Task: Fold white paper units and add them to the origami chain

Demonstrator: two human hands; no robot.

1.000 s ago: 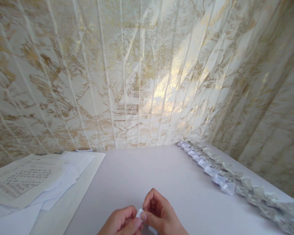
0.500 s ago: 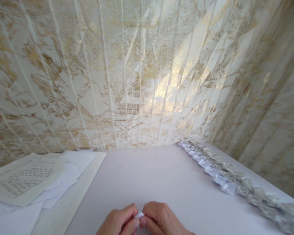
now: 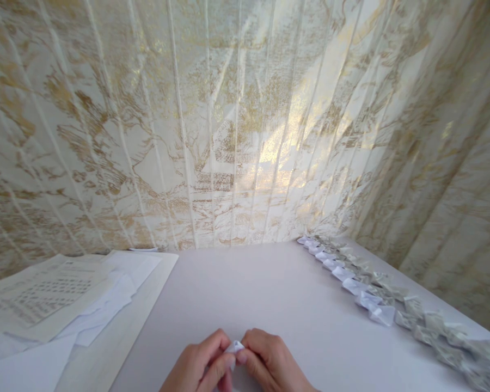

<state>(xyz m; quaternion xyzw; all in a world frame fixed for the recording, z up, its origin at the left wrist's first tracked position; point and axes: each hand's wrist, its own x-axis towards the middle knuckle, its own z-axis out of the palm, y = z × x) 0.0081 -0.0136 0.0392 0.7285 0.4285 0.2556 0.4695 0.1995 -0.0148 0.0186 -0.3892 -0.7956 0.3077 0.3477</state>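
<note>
A small piece of folded white paper (image 3: 234, 347) is pinched between my two hands, low in the middle of the view just above the white table (image 3: 228, 288). My left hand (image 3: 202, 362) grips its left side between thumb and fingers. On the right side, the thumb and forefinger of my right hand (image 3: 271, 359) press on it. Most of the paper is covered by my fingers; only its pointed upper part shows.
Several folded white paper pieces (image 3: 381, 314) stand in a row on the right, beside rows of folded greyish printed paper pieces (image 3: 449, 354). Loose sheets, one printed (image 3: 61, 288), lie stacked on the left. A gold-patterned curtain (image 3: 212, 136) hangs behind the table.
Both hands have risen slightly with the folded paper, and more of its upper part shows between the fingers. The view has shifted a little.
</note>
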